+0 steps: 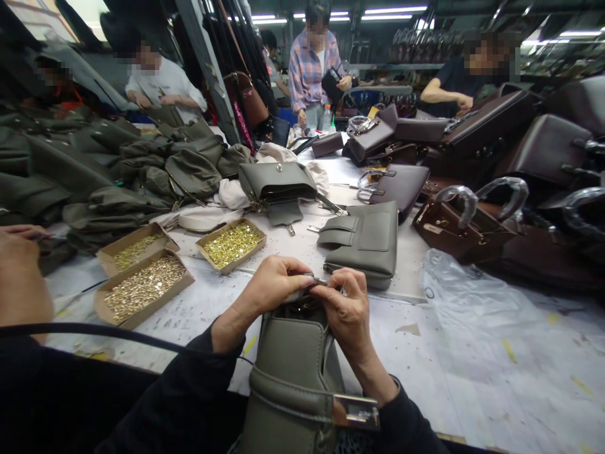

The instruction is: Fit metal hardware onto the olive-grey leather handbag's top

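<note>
An olive-green handbag [293, 353] sits upright in front of me, with a metal clasp piece [357, 411] on its near strap. At the far edge of its opening, my left hand [276, 282] pinches a thin strip of the bag between thumb and fingers. Just to the right, my right hand [347, 309] is closed on the same strip, its fingertips almost touching the left ones. The fingers partly cover the strip, so I cannot make out its detail. Beyond the hands lies another olive bag [373, 243], with a third, open-mouthed olive bag [278, 183] behind it.
Cardboard boxes of small gold metal pieces, one in front [142, 290] and one further right [231, 246], stand to the left. Olive bags [94, 157] are heaped behind them. Brown handbags [467, 221] and plastic film [472, 302] lie right. Another person's arm [21, 277] reaches in left; several people work beyond.
</note>
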`<state>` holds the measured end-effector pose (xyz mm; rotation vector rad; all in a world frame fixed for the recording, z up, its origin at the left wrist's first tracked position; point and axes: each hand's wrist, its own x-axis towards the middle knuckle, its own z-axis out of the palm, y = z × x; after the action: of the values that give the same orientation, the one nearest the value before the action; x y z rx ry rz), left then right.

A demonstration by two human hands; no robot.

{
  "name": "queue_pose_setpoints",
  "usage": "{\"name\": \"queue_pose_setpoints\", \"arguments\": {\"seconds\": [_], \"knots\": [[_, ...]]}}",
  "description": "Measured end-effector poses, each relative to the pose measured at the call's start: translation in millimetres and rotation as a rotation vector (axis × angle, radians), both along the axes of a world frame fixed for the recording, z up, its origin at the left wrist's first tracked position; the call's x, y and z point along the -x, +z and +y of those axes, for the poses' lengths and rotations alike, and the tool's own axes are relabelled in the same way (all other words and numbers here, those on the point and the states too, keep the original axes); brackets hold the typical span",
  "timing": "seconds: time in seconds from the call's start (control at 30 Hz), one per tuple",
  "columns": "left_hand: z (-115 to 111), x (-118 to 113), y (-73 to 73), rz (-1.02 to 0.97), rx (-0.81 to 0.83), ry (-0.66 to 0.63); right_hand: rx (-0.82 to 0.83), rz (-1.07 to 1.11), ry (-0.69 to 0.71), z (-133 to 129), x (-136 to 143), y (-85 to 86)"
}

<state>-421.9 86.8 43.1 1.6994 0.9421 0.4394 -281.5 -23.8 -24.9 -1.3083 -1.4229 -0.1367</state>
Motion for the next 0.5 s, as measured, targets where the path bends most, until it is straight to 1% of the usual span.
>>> {"name": "queue_pose_setpoints", "arguments": {"seconds": [0.27,0.5], "knots": [[1.3,-5.2,-0.4,0.021,0.045,0.003,-0.017,0.021,0.016,1.6,-2.6,-4.3],[-0.2,-3.8,-3.2,0.047,-0.023,-0.019,0.015,0.01,0.003,0.0,-2.3,-4.0]]}}
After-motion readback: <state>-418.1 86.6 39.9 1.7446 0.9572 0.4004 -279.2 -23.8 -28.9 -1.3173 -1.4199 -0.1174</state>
